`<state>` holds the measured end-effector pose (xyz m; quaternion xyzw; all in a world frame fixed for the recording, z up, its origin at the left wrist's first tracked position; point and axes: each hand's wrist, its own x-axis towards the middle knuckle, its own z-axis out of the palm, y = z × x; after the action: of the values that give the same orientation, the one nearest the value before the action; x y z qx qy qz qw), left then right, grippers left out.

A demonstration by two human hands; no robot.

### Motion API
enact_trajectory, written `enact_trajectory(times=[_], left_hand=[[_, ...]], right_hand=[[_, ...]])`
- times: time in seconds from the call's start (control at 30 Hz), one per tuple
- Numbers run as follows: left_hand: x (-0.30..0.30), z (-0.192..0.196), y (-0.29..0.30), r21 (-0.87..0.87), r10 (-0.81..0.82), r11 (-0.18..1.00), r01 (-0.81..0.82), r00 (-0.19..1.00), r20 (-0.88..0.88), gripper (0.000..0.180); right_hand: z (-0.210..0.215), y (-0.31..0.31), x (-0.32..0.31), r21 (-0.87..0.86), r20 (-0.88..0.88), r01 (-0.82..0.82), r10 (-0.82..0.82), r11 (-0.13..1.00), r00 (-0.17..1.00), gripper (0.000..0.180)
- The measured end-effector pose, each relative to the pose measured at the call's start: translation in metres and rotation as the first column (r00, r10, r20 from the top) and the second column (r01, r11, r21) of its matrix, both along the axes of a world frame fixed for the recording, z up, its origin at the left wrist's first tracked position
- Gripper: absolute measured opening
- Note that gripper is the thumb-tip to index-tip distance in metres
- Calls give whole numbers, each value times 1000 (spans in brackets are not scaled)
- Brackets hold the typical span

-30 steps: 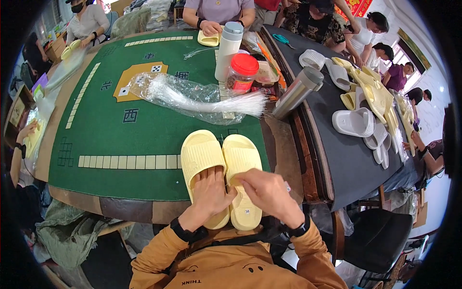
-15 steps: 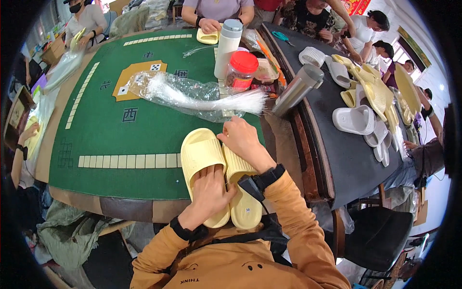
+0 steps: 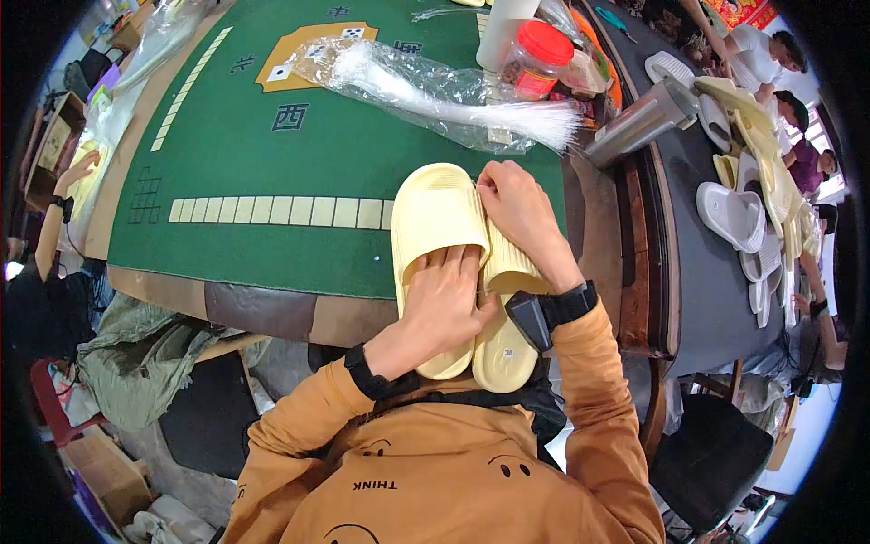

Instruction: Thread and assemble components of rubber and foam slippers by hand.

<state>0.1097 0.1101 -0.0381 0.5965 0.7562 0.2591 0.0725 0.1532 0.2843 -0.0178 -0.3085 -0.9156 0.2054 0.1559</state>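
Note:
Two pale yellow slippers lie side by side at the table's near edge, heels towards me. My left hand [image 3: 444, 304] reaches into the opening of the left slipper [image 3: 441, 213]; its fingertips are hidden under the ribbed strap, and its thumb lies by the inner side, next to the other shoe. The right slipper [image 3: 506, 358] has a small size sticker at its heel. Over its toe end, my right hand [image 3: 521, 208] is closed, with curled fingers against the strap's upper part near where the pair meets. What those fingertips pinch, if anything, is hidden.
On the green mat [image 3: 217, 258] lies a clear bag of white plastic strands [image 3: 444, 104]. Beyond it stand a red-lidded jar [image 3: 536, 62] and a white bottle [image 3: 504, 36]. A steel tumbler [image 3: 645, 118] leans at right, near piled slippers [image 3: 730, 216]. Other people work around.
My view has tilted down and shifted left, so the table sits higher in the picture. Both hands keep nearly the same places on the slippers.

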Motion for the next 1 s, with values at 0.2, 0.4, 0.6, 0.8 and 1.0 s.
enact_trajectory(times=[0.2,0.4,0.6,0.8,1.0], left_hand=[[-1,7,-4,-21,-34,999,35,997,66,60],[-13,23,-4,-30,-35,998,47,949,314,67],[-23,33,2,-204,11,972,115,847,531,67],[-23,26,3,-207,26,975,85,874,484,65],[-24,21,5,-113,-41,988,101,898,438,61]], right_hand=[[3,-13,5,12,-161,-1,3,1000,987,11],[9,-11,2,-168,-370,-174,102,970,924,11],[10,-10,1,-280,-373,-161,47,946,927,10],[13,-5,-1,-370,-329,-199,72,907,942,17],[8,6,-7,-371,-283,-276,175,887,943,26]])
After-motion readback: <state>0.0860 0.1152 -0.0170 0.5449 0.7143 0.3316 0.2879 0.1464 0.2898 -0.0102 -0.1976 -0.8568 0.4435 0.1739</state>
